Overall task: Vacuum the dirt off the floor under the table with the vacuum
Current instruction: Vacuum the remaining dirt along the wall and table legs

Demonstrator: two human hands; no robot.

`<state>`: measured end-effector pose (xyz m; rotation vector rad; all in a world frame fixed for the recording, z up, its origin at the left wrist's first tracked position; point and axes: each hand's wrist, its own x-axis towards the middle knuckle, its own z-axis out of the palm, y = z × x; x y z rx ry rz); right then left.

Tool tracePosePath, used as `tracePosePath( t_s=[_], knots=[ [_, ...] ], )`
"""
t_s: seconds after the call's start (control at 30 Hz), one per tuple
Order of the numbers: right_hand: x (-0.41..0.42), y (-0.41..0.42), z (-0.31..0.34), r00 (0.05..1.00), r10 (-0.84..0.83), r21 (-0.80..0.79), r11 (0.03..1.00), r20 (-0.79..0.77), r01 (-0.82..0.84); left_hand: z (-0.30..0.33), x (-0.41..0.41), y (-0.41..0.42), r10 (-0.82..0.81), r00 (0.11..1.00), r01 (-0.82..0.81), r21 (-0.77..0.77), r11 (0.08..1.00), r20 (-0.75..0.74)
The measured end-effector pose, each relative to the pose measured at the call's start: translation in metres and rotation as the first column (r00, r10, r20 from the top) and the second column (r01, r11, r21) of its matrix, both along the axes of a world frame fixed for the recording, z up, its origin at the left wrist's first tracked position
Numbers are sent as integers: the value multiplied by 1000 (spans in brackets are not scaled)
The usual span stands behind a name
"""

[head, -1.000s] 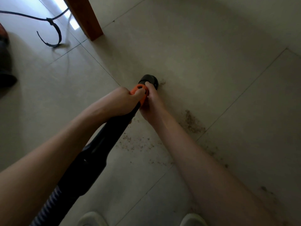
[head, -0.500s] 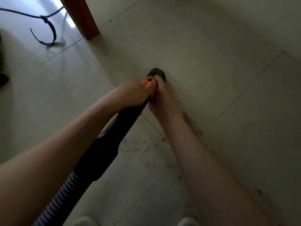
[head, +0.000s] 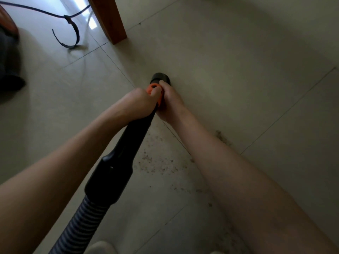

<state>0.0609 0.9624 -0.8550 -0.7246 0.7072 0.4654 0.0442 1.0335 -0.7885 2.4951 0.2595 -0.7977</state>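
Both hands grip the black plastic vacuum wand near its far end. The left hand is closed around the wand just behind the orange collar ring. The right hand is wrapped around the wand on the opposite side, with its fingers curled over the collar. The round black nozzle tip rests on or just above the pale tiled floor; contact cannot be confirmed. The grey ribbed hose runs from the wand to the lower frame edge. Scattered brown dirt lies on the tiles between the forearms, nearer the person than the nozzle. A wooden table leg stands at the top, with a black power cord beside it.
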Motion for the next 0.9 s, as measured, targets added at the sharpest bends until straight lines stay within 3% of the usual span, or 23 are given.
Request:
tracePosePath(
  t_s=[0.17,0.53,0.7,0.9],
  knots=[
    [18,3,23,1000,20,-106,994,-19,-22,-8,22,6,68,998,-66,-73,995,15],
    [-1,21,26,996,-37,-238,971,-78,18,-4,6,35,-35,995,24,-118,993,-92],
    [-32,26,18,990,-67,-114,992,-123,53,0,-22,44,-122,989,114,-98,989,-80],
    [-70,15,14,982,-108,-92,991,-156,95,-5,-53,34,-248,968,246,-51,968,-36]
  ],
)
